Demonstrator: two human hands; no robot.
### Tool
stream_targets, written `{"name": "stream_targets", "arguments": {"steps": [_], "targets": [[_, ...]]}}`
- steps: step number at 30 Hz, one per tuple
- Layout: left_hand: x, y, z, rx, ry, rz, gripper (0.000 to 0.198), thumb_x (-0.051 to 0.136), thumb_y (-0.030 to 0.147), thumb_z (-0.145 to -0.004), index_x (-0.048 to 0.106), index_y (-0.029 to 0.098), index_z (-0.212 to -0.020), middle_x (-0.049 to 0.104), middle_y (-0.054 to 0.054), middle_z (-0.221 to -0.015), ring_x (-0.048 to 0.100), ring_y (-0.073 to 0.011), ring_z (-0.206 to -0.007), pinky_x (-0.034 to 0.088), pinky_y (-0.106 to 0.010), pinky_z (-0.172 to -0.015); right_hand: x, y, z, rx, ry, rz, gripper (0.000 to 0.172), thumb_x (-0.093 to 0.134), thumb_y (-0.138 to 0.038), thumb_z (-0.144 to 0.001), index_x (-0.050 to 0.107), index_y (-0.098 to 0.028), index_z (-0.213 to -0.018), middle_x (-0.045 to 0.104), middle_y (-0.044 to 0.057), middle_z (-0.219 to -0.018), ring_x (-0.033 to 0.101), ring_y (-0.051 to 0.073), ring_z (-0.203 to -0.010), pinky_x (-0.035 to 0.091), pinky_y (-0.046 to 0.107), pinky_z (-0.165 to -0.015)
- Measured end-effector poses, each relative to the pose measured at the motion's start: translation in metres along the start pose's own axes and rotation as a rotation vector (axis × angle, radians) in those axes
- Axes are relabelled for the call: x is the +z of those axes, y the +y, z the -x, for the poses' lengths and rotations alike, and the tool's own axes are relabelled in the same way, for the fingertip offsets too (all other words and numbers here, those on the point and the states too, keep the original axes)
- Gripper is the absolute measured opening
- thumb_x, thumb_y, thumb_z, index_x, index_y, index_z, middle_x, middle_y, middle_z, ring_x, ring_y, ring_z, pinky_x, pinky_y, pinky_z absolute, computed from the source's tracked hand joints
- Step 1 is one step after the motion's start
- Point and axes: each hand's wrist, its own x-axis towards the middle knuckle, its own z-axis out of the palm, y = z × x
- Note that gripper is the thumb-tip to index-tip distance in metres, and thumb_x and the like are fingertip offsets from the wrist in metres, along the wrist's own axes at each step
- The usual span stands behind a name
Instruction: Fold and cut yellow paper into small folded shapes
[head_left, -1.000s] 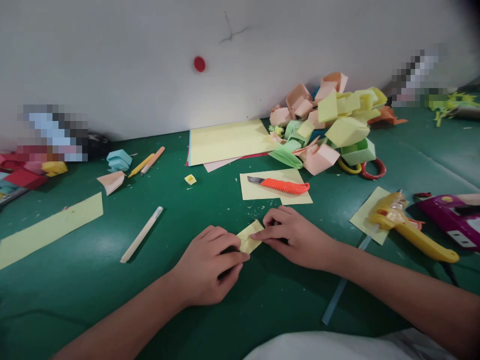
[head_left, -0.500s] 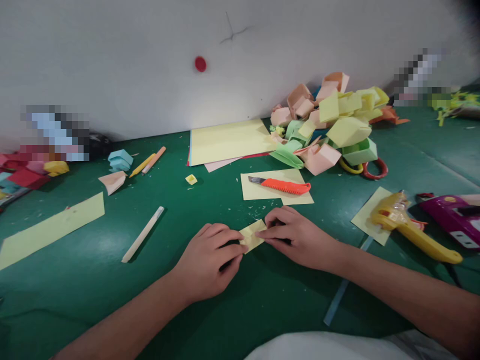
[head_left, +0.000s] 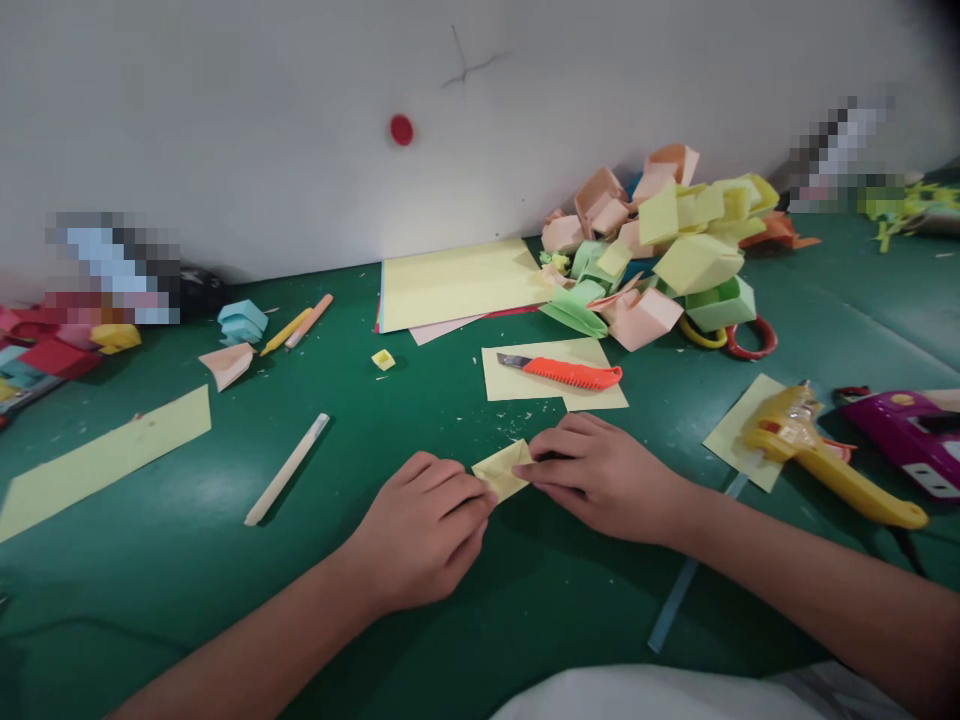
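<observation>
A small folded piece of pale yellow paper (head_left: 501,472) with crease lines lies low over the green table between my hands. My left hand (head_left: 427,525) pinches its lower left edge, fingers closed together. At the paper's right end, my right hand (head_left: 600,475) grips with thumb and fingertips; part of the edge is hidden under them. Just beyond, an orange utility knife (head_left: 570,373) with its blade out rests on yellow paper pieces (head_left: 502,380). A tiny yellow paper box (head_left: 383,359) sits further left.
A pile of folded paper boxes (head_left: 697,260) stands at the back right, near scissors (head_left: 752,338). A yellow glue gun (head_left: 832,455) and purple power strip (head_left: 904,430) lie right. A rolled paper stick (head_left: 287,470) and yellow strip (head_left: 112,455) lie left. Paper sheets (head_left: 457,285) lie against the wall.
My left fingers have drawn down from the paper's left end to its lower edge, uncovering its left corner. My right hand has hardly moved.
</observation>
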Motion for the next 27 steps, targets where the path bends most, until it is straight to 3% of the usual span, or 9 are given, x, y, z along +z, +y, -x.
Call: {"name": "stream_targets", "arguments": {"steps": [7, 14, 22, 27], "targets": [[0.001, -0.002, 0.000, -0.059, 0.058, 0.003, 0.020, 0.056, 0.016, -0.095, 0.071, 0.022, -0.106, 0.072, -0.003, -0.095, 0.063, -0.0208, -0.094, 0.041, -0.039, -0.082, -0.004, 0.001, 0.000, -0.017, -0.011, 0.031, 0.027, 0.049, -0.023, -0.103, 0.073, -0.023, -0.116, 0.069, 0.006, -0.103, 0.055, 0.020, -0.088, 0.045, 0.037, -0.081], [-0.001, -0.004, 0.000, -0.054, 0.042, 0.014, 0.021, 0.057, 0.017, -0.095, 0.072, 0.023, -0.108, 0.072, -0.002, -0.095, 0.061, -0.0197, -0.091, 0.040, -0.039, -0.081, -0.011, 0.000, 0.001, -0.129, -0.126, 0.053, 0.035, 0.051, -0.026, -0.102, 0.065, -0.030, -0.133, 0.061, 0.007, -0.099, 0.050, 0.022, -0.088, 0.042, 0.040, -0.080], [-0.004, -0.005, -0.002, -0.074, 0.028, 0.061, 0.019, 0.057, 0.016, -0.093, 0.073, 0.023, -0.101, 0.071, -0.002, -0.096, 0.061, -0.0191, -0.093, 0.040, -0.041, -0.082, -0.021, 0.001, -0.003, -0.075, -0.198, 0.006, 0.027, 0.051, -0.030, -0.101, 0.075, -0.029, -0.114, 0.063, 0.008, -0.105, 0.050, 0.024, -0.095, 0.039, 0.043, -0.084], [-0.004, -0.004, -0.002, -0.072, -0.029, 0.064, 0.024, 0.055, 0.014, -0.091, 0.070, 0.022, -0.108, 0.069, -0.005, -0.104, 0.060, -0.0220, -0.100, 0.040, -0.042, -0.086, -0.027, 0.010, -0.003, -0.041, -0.188, -0.068, 0.027, 0.052, -0.030, -0.101, 0.076, -0.031, -0.112, 0.063, 0.007, -0.119, 0.050, 0.026, -0.104, 0.040, 0.046, -0.090]]}}
